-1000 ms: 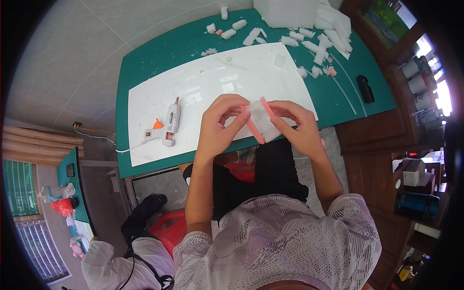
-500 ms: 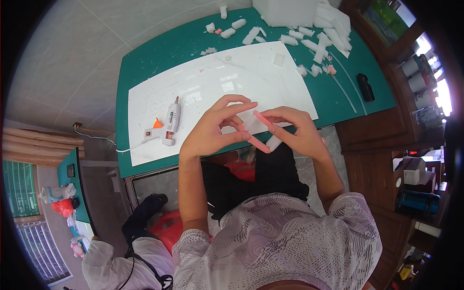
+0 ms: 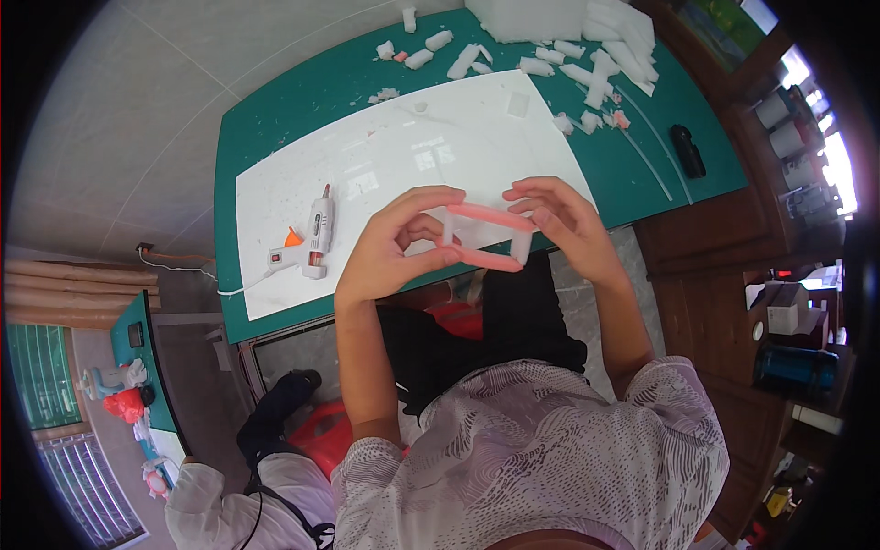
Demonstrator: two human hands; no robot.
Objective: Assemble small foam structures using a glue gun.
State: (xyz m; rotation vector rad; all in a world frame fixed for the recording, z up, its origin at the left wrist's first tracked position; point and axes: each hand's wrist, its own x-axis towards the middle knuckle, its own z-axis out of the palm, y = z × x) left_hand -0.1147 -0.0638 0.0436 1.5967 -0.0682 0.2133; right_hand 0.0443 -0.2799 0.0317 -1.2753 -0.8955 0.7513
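Observation:
A small rectangular frame (image 3: 490,215) hangs above the table's near edge, with two pink foam strips as long sides and short white pieces joining their ends. My left hand (image 3: 390,243) grips its left end, the thumb by the lower strip and the fingers by the upper one. My right hand (image 3: 582,234) is at the upper right corner, fingers curled and thumb against it; part of the contact is hidden. Beyond my left hand, a white hot glue gun (image 3: 319,229) with an orange part beside it lies on the white board (image 3: 394,137).
The green table (image 3: 247,137) carries scattered white foam scraps (image 3: 463,61), a large white foam block (image 3: 527,18), thin clear sticks (image 3: 646,165) and a black case (image 3: 687,151). Dark wooden shelves (image 3: 687,238) stand at right. Another person (image 3: 247,495) is at lower left.
The frame has turned in my hands, so its rectangular opening now shows. My right hand has shifted from along the upper pink strip to the right corner. The view has moved slightly.

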